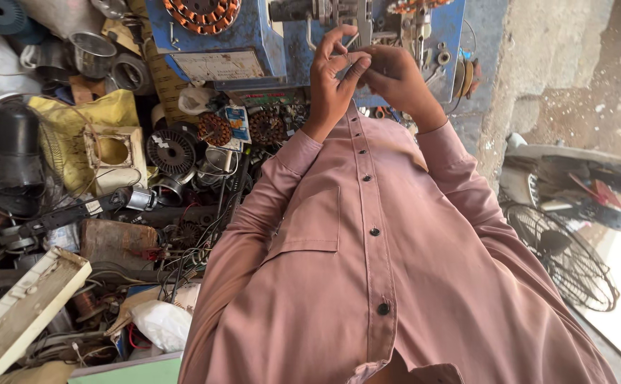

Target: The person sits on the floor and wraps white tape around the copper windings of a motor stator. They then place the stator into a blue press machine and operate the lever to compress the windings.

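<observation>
Both my hands are raised in front of a blue winding machine [253, 35], above my pink buttoned shirt [367, 256]. My left hand [330, 82] has thumb and fingers pinched on a small thin piece [354, 60], too small to identify. My right hand [396, 75] is curled against the left one, its fingertips closed on the same piece. A wound copper stator [202, 13] sits at the machine's top left, apart from both hands.
Left of me lies a heap of motor parts: copper-wound stators [266, 126], a dark rotor [170, 151], metal cups [91, 51], a yellow bag [86, 114], a white box [22, 309] and loose wires. A fan grille [565, 256] lies at the right.
</observation>
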